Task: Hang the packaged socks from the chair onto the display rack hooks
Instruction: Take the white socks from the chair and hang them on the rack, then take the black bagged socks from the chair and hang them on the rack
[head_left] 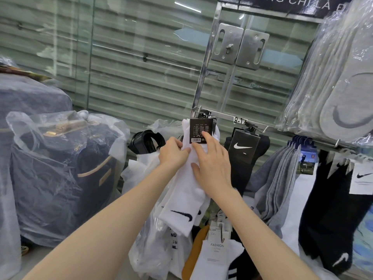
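Socks crowd the display rack (222, 116), and the white socks (187, 188) sit at its left end, just under the silver crossbar. Their black card label (198, 130) is at the top, right up against the bar. Whether its hanger sits on a hook is hard to tell, as the spot is crowded and dark. The bundle's long axis runs on a slant. The cuff and card are up and slightly to the right, and the toes point down and to the left, where a black swoosh shows on the lowest sock.

The left hand (173, 154) grips the left edge of the bundle just below the card, its fingers curled round the fabric. The right hand (212, 166) lies flat on the front of the bundle with its fingers straight. Its index fingertip is on the card and its thumb presses the white cloth lower down.

Just right of the bundle hang black socks (242, 162) with a swoosh card, then grey socks (278, 178). Packs of grey low-cut socks (339, 87) in clear film hang higher on the right. Below the hands a pair marked FASHION (217, 251) hangs beside a white plastic bag (153, 249). A dark suitcase (60, 168) wrapped in plastic stands well to the left.
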`<state>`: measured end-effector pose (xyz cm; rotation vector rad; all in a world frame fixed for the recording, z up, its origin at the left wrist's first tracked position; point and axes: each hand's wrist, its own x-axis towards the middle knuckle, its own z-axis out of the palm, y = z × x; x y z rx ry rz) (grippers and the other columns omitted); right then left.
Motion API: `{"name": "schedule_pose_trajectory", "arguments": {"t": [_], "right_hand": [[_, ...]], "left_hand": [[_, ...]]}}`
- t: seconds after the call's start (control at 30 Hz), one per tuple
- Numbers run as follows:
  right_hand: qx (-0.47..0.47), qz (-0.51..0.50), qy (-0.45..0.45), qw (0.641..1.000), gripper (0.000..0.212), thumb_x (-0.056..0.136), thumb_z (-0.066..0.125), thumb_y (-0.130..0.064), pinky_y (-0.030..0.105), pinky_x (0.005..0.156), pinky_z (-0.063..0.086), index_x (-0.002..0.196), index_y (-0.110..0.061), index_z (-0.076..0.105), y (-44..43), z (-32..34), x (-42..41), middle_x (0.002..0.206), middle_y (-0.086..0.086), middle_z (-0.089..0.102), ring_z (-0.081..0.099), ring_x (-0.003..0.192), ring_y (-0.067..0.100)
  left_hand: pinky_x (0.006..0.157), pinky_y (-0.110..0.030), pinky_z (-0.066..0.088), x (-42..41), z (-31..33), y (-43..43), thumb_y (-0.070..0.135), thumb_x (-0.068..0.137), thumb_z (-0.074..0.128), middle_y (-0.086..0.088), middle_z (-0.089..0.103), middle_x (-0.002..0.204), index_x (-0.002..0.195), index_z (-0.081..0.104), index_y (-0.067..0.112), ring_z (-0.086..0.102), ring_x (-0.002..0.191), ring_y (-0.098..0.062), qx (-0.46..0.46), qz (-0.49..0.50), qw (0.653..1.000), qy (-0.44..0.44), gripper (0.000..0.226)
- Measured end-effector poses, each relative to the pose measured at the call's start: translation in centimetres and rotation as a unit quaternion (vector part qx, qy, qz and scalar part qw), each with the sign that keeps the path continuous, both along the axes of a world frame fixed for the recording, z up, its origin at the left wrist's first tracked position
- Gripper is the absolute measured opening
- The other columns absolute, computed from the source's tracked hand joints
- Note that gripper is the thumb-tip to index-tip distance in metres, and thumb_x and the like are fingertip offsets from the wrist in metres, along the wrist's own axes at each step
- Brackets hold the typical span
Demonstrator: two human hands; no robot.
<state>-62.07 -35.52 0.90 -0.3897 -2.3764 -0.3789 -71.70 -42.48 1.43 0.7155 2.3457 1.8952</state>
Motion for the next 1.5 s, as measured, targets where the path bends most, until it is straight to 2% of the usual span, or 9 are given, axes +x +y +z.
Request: {"name": "schedule_pose_trajectory", "arguments": {"t": [0.13, 0.3, 0.47, 0.67, 0.77, 0.87, 1.07, 1.23, 1.5], "right_hand": [[0.003, -0.024, -0.015, 1.0, 0.048, 0.089, 0.052, -0.02, 0.035, 0.114, 0.014, 0.134, -0.021, 0.037, 0.6, 0.2, -0.4, 0.155, 0.006, 0.015, 0.012, 0.143, 0.021], [0.007, -0.023, -0.004, 1.0, 0.046, 0.087, 0.05, -0.015, 0.036, 0.114, 0.017, 0.132, -0.018, 0.042, 0.3, -0.2, -0.3, 0.153, 0.009, 0.022, 0.017, 0.142, 0.023], [-0.013, -0.033, 0.033, 0.999, 0.035, 0.085, 0.051, -0.017, 0.035, 0.094, 0.034, 0.12, -0.014, 0.053, -1.2, 0.9, 0.5, 0.138, 0.009, 0.044, 0.043, 0.125, 0.025], [-0.053, -0.012, 0.072, 0.996, 0.02, 0.079, 0.055, -0.015, 0.033, 0.066, 0.038, 0.097, -0.01, 0.06, -2.2, 4.5, 1.3, 0.099, 0.009, 0.06, 0.056, 0.084, 0.024], [-0.099, -0.022, 0.035, 0.994, 0.019, 0.077, 0.056, -0.009, 0.035, 0.062, 0.041, 0.096, -0.007, 0.06, -2.8, 6.3, 3.5, 0.099, 0.012, 0.059, 0.057, 0.082, 0.027], [-0.146, -0.024, -0.07, 0.986, 0.025, 0.081, 0.053, -0.009, 0.034, 0.065, 0.041, 0.105, -0.007, 0.057, -3.6, 8.6, 6.3, 0.113, 0.013, 0.055, 0.056, 0.089, 0.028], [-0.206, 0.024, -0.218, 0.953, 0.034, 0.089, 0.045, -0.015, 0.035, 0.07, 0.044, 0.123, -0.011, 0.044, -6.5, 14.8, 12.4, 0.128, 0.01, 0.042, 0.049, 0.099, 0.027], [-0.266, 0.031, -0.273, 0.924, 0.038, 0.09, 0.047, -0.022, 0.037, 0.08, 0.045, 0.125, -0.011, 0.04, -7.5, 18.8, 18.3, 0.127, 0.011, 0.04, 0.048, 0.105, 0.028], [-0.489, -0.082, -0.33, 0.803, 0.059, 0.089, 0.053, -0.037, 0.044, 0.094, 0.041, 0.134, -0.007, 0.031, -4.8, 20.0, 31.5, 0.133, 0.018, 0.038, 0.041, 0.122, 0.036]], "left_hand": [[0.095, -0.04, 0.047, -0.2, -0.4, 0.8, 0.016, 0.086, 0.065, -0.012, 0.061, 0.116, 0.111, 0.054, 0.009, 0.054, 0.114, -0.029, 0.002, -0.018, 1.0, -0.025, 0.028], [0.086, -0.034, 0.044, -0.4, -1.4, 0.4, 0.014, 0.085, 0.065, -0.004, 0.058, 0.092, 0.097, 0.052, 0.016, 0.058, 0.1, -0.024, 0.018, -0.021, 1.0, -0.006, 0.018], [0.088, -0.038, 0.05, 0.1, -0.8, -1.3, 0.012, 0.085, 0.068, 0.0, 0.054, 0.08, 0.102, 0.054, 0.009, 0.056, 0.088, -0.021, 0.035, -0.089, 0.993, -0.072, 0.022], [0.072, -0.023, 0.046, 0.8, 2.1, -3.8, 0.018, 0.086, 0.068, 0.007, 0.055, 0.083, 0.092, 0.054, 0.014, 0.054, 0.082, -0.013, -0.028, -0.083, 0.996, -0.02, 0.015], [0.076, -0.026, 0.044, 2.2, 3.6, -4.4, 0.012, 0.089, 0.062, -0.003, 0.058, 0.097, 0.101, 0.057, 0.012, 0.057, 0.095, -0.022, -0.099, -0.065, 0.991, -0.056, 0.013], [0.081, -0.025, 0.038, 4.7, 5.8, -5.7, 0.015, 0.09, 0.06, -0.01, 0.055, 0.116, 0.125, 0.05, 0.006, 0.05, 0.098, -0.019, -0.173, -0.038, 0.977, -0.122, 0.038], [0.096, -0.03, 0.038, 11.8, 11.9, -10.1, 0.024, 0.096, 0.048, -0.015, 0.052, 0.137, 0.135, 0.044, 0.004, 0.049, 0.125, -0.031, -0.365, -0.061, 0.919, -0.137, 0.044], [0.098, -0.031, 0.037, 17.9, 17.3, -11.8, 0.029, 0.097, 0.047, -0.017, 0.05, 0.14, 0.135, 0.042, 0.003, 0.047, 0.127, -0.032, -0.447, -0.124, 0.876, -0.134, 0.047], [0.081, -0.023, 0.036, 28.6, 22.3, -9.1, 0.034, 0.098, 0.046, -0.01, 0.058, 0.126, 0.121, 0.058, 0.01, 0.053, 0.116, -0.026, -0.49, -0.285, 0.817, -0.105, 0.035]]}}
